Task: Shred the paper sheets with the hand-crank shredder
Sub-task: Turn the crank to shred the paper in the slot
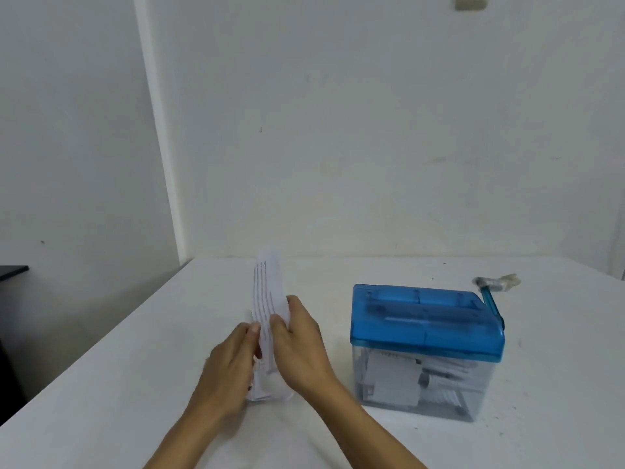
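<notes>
A printed paper sheet (pixel 266 292) stands on edge at the middle of the white table (pixel 101 384), curving upward. My left hand (pixel 230 370) pinches its left side and my right hand (pixel 297 346) pinches its right side, thumbs against the paper. More paper (pixel 267 392) lies under my hands on the table. The hand-crank shredder (pixel 426 319) stands to the right, with a blue lid over a clear bin (pixel 422 384) that holds paper pieces. Its blue crank (pixel 492 301) sticks up at the right end, untouched.
A white wall rises right behind the table's far edge. The table's left edge runs diagonally, with a dark piece of furniture (pixel 10 275) beyond it. Small dark specks dot the table near the shredder.
</notes>
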### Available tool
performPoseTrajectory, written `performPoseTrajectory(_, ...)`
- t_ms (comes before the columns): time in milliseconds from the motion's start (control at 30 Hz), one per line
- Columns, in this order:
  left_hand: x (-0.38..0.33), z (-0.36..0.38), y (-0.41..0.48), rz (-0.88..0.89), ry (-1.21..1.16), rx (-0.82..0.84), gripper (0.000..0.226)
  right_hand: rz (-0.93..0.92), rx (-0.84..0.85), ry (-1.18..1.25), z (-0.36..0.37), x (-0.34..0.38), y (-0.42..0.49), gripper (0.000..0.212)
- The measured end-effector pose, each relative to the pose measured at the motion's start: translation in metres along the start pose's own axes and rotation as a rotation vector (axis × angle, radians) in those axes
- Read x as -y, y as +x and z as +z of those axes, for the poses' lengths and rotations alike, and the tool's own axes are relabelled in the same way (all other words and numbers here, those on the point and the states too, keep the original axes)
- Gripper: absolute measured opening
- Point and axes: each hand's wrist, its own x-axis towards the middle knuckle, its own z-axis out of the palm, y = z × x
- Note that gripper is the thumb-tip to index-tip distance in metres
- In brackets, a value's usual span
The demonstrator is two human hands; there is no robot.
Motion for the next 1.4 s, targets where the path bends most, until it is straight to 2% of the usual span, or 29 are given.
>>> performPoseTrajectory(100, -0.032, 0.002, -0.011, 0.04, -0.132, 0.036, 0.03, -0.067, -0.02, 0.058, -0.003, 0.03, -0.006, 0.013)
performPoseTrajectory(233, -0.068, -0.002, -0.004, 0.194, -0.207, 0.018, 0.03, -0.139, -0.038, 0.132, -0.039, 0.071, -0.018, 0.014)
performPoseTrajectory(367, -0.107, 0.004, 0.008, 0.21, -0.4, 0.01, 0.028, -0.088, -0.008, -0.026, -0.093, 0.086, -0.019, 0.013)
performPoseTrajectory(500, -0.145, 0.031, 0.025, 0.242, -0.353, 0.048, 0.024, -0.077, -0.047, -0.191, -0.151, 0.083, -0.018, 0.015)
performPoseTrajectory(633, -0.175, 0.061, 0.04, 0.225, -0.294, 0.251, 0.004, -0.065, -0.142, -0.354, -0.212, 0.07, -0.014, 0.028)
performPoseTrajectory(800, -0.187, 0.088, 0.052, 0.267, -0.076, 0.388, 0.015, -0.042, -0.186, -0.571, -0.256, 0.04, -0.016, 0.032)
performPoseTrajectory(1033, -0.177, 0.102, 0.051, 0.309, 0.068, 0.461, 0.016, -0.018, -0.161, -0.583, -0.263, 0.007, -0.029, 0.031)
performPoseTrajectory(1167, -0.172, 0.102, 0.052, 0.307, 0.004, 0.446, 0.015, 0.0, -0.14, -0.559, -0.268, 0.003, -0.03, 0.008)
performPoseTrajectory(1300, -0.169, 0.101, 0.051, 0.306, -0.024, 0.468, 0.019, 0.008, -0.112, -0.577, -0.271, 0.0, -0.033, 0.011)
performPoseTrajectory(1400, -0.168, 0.102, 0.053, 0.328, 0.041, 0.478, 0.012, -0.005, -0.107, -0.574, -0.271, -0.001, -0.037, 0.01)
